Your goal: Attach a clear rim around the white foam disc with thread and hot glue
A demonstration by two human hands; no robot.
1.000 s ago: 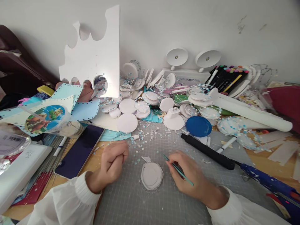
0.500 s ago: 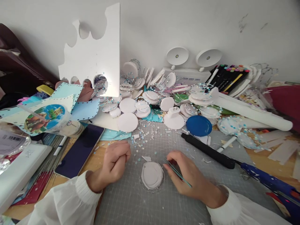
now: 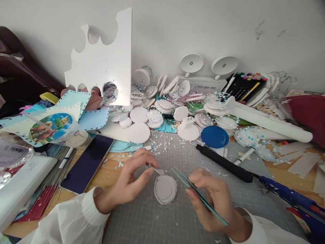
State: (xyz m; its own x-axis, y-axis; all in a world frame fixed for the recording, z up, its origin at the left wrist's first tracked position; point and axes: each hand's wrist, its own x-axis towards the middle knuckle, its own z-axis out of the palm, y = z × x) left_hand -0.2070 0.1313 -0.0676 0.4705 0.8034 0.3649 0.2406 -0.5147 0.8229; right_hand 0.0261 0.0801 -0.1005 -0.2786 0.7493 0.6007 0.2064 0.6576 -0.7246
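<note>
left hand (image 3: 132, 181) fingers loosely open, tips beside white scrap (image 3: 159, 171) edging foam disc (image 3: 165, 189); right hand (image 3: 215, 201) fingers pinch teal tweezers (image 3: 193, 188), angled aside, leaving disc reachable.

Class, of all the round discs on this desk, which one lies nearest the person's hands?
The white disc alone on the grey cutting mat, between left hand and right hand; the others are heaped farther back by the wall.

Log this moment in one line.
left hand: open, by white scrap | right hand: holds teal tweezers, tips near white disc | surface: grey cutting mat
</note>
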